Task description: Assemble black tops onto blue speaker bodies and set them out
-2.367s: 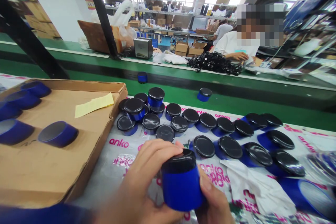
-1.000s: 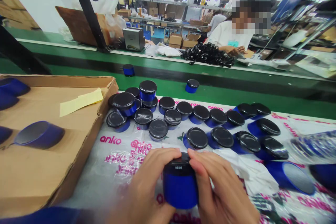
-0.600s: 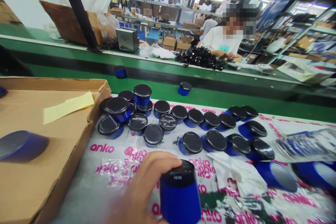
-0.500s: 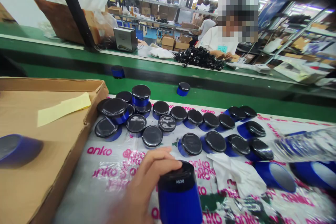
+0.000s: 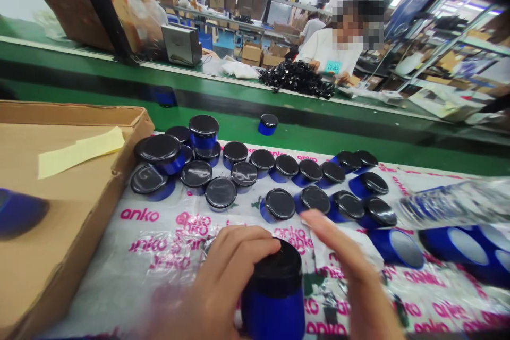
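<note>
My left hand (image 5: 227,276) is closed round a blue cylinder with a black cap (image 5: 274,297), fingertips on the cap near the bottom centre. To the right of the cylinder is my right hand (image 5: 354,271), its fingers stretched out and nothing visible in it. A crumpled white cloth or paper (image 5: 368,247) lies just behind my right fingers; I cannot tell whether they touch it. Beyond the hands stand several similar black-capped blue cylinders (image 5: 280,204), one stacked pair (image 5: 204,133) among them. Open blue tubes (image 5: 406,249) lie on their sides at the right.
A cardboard box (image 5: 131,133) at the left holds a yellow paper strip (image 5: 82,153) and a blue tube (image 5: 19,212). A clear plastic bottle (image 5: 458,203) lies at the right. Across the green bench (image 5: 223,101), a co-worker (image 5: 324,50) sits by a heap of black parts (image 5: 297,78).
My right hand has come into view beside the cylinder. My left hand still holds the cylinder, now slightly turned so its lettering no longer shows. The whole view has shifted a little.
</note>
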Motion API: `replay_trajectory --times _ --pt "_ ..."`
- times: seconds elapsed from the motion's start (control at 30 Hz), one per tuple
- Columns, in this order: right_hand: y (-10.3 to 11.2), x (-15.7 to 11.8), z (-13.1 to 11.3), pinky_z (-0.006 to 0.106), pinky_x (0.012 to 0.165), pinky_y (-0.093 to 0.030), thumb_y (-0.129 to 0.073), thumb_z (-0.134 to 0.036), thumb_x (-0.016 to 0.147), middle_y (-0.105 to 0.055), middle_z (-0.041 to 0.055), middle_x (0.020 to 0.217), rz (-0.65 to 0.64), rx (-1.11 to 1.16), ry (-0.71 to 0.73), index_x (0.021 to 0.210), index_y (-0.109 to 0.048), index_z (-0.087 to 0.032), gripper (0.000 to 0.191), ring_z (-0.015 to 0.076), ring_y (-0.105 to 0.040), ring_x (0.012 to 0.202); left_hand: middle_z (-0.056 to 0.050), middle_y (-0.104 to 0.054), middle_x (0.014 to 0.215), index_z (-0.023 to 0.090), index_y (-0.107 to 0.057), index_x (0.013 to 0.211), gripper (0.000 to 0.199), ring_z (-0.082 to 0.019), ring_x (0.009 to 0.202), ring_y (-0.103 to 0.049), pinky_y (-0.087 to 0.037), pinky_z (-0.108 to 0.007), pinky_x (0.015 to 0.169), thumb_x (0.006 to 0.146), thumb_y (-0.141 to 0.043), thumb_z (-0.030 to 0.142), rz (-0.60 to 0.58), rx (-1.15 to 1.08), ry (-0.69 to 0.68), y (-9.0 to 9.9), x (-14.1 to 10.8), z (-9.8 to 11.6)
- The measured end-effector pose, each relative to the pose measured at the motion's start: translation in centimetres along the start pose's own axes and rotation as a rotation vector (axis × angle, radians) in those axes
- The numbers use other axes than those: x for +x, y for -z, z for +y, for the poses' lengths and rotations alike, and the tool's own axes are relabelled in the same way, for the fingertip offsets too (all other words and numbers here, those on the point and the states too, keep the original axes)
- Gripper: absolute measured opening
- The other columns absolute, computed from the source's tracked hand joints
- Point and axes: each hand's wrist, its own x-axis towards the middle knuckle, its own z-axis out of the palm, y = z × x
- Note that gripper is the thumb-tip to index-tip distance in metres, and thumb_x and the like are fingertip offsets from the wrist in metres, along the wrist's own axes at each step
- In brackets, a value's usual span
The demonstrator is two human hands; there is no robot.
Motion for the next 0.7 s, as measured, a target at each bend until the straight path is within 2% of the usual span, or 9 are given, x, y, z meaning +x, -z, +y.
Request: replay_trajectory --times 0.07,0.13,0.27,0.33,0.4,0.47,0.53,0.6,0.7 --pt "-1.9 0.6 -1.0 0.022 0.101 -0.051 -0.068 -0.048 0.086 -0.059 0.0043 0.130 -0.087 0.039 0.052 0.137 -0.050 -0.026 0.058 0.0194 -0.058 0.122 0.000 -0.052 0.127 0.024 -0.045 0.128 0.042 -0.012 0.121 -0.048 -0.033 -0.016 0.108 0.089 -0.053 0.009 0.020 0.043 -0.009 0.1 -0.3 0.3" --pt "-3.7 1.0 -1.5 0.015 0.100 -0.047 -0.069 -0.042 0.087 -0.063 -0.0006 0.124 -0.074 0.088 0.056 0.130 -0.055 -0.029 0.046 0.0133 -0.060 0.116 0.000 -0.050 0.125 0.022 -0.046 0.126 0.045 -0.011 0.120 -0.045 -0.033 -0.017 0.108 0.087 -0.045 0.000 0.035 0.067 0.020 0.2 -0.6 0.4" --pt "-5.4 1.2 -1.8 0.021 0.103 -0.047 -0.059 -0.037 0.096 -0.069 -0.0054 0.118 0.102 0.176 -0.041 0.119 -0.066 -0.033 0.024 0.0120 -0.065 0.109 -0.001 -0.046 0.121 0.021 -0.044 0.125 0.050 -0.010 0.116 -0.045 -0.035 -0.013 0.105 0.082 -0.053 -0.003 -0.017 0.101 0.028 0.6 -1.1 0.4" --pt "-5.4 1.1 -1.8 0.020 0.102 -0.049 -0.055 -0.033 0.098 -0.072 -0.0087 0.112 0.111 0.248 -0.065 0.112 -0.069 -0.035 0.020 0.0103 -0.068 0.103 0.000 -0.045 0.118 0.025 -0.044 0.128 0.051 -0.011 0.115 -0.046 -0.039 -0.015 0.103 0.085 -0.051 -0.001 -0.046 0.089 0.068 0.8 -1.3 0.4" --pt "-5.2 1.1 -1.8 0.015 0.099 -0.050 -0.053 -0.030 0.099 -0.073 -0.0104 0.110 0.083 0.323 -0.125 0.109 -0.071 -0.037 0.022 0.0081 -0.069 0.101 0.000 -0.045 0.116 0.031 -0.041 0.133 0.055 -0.012 0.106 -0.053 -0.048 -0.017 0.094 0.087 -0.052 0.005 -0.073 0.067 0.135 0.9 -1.5 0.2" --pt "-5.2 1.0 -1.9 0.013 0.098 -0.049 -0.057 -0.042 0.096 -0.070 -0.0080 0.117 0.065 0.337 -0.170 0.111 -0.071 -0.036 0.021 0.0098 -0.067 0.106 -0.001 -0.047 0.117 0.035 -0.034 0.139 0.062 -0.011 0.087 -0.059 -0.056 -0.017 0.075 0.087 -0.055 0.009 -0.100 0.076 0.141 0.8 -1.7 0.0" --pt "-5.2 0.9 -2.2 0.014 0.100 -0.048 -0.065 -0.052 0.088 -0.068 -0.0041 0.123 0.078 0.309 -0.189 0.115 -0.070 -0.034 0.033 0.0133 -0.066 0.111 -0.003 -0.049 0.117 0.034 -0.030 0.142 0.064 -0.012 0.080 -0.061 -0.058 -0.018 0.066 0.087 -0.056 0.012 -0.089 0.124 0.097 0.7 -1.8 -0.3" --pt "-5.3 1.0 -2.5 0.014 0.102 -0.047 -0.073 -0.050 0.082 -0.067 -0.0024 0.124 0.086 0.302 -0.196 0.116 -0.070 -0.033 0.038 0.0151 -0.065 0.112 -0.006 -0.051 0.118 0.030 -0.034 0.140 0.059 -0.017 0.094 -0.064 -0.060 -0.020 0.074 0.087 -0.055 0.013 -0.044 0.177 0.052 0.6 -2.0 -0.4" --pt "-5.0 1.5 -2.8 0.011 0.096 -0.050 -0.069 -0.033 0.088 -0.071 -0.0068 0.114 0.101 0.356 -0.245 0.107 -0.074 -0.037 0.020 0.0117 -0.069 0.103 -0.004 -0.053 0.119 0.031 -0.044 0.130 0.051 -0.018 0.105 -0.064 -0.056 -0.022 0.093 0.085 -0.054 0.008 0.003 0.172 0.093 0.7 -2.0 0.2"
